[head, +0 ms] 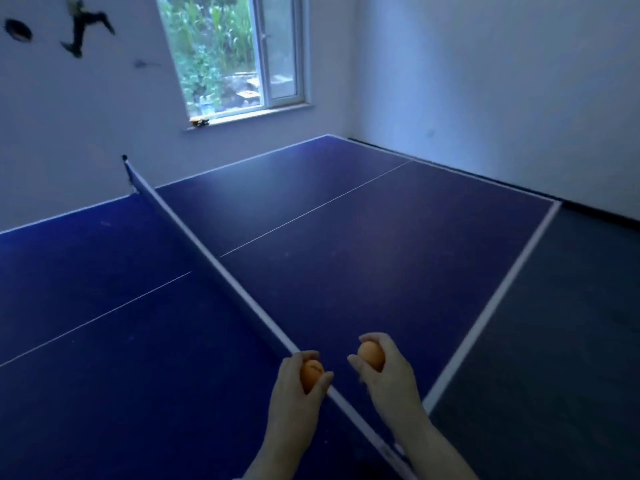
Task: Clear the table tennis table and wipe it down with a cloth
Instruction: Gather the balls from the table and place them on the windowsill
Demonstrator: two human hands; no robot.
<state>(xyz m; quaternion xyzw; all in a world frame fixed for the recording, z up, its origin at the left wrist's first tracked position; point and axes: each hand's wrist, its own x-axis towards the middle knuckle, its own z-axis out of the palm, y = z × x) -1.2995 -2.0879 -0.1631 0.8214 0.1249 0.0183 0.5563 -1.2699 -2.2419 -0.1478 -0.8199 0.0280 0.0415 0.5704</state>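
Two hands: both reach forward low in the head view, near the close end of the net, each curled round one ball.
Left hand [294,386]: grips an orange ball [311,375] between thumb and fingers, right over the net's white top band.
Right hand [384,372]: grips a second orange ball [371,355], held just past the net over the far half of the bench.
Balls: two, both orange, both off the surface, near each other but apart.
Net [194,233]: one, stretched across the bench from the near edge to a post by the left wall.
Bench [363,237]: one blue table tennis top with white edge lines and a thin centre line.
Window [228,57]: one, in the far wall, greenery outside; small items on its sill, too blurred to name.
Wall stickers [83,29]: dark figures upper left.
Floor [554,341]: dark, right of the bench.
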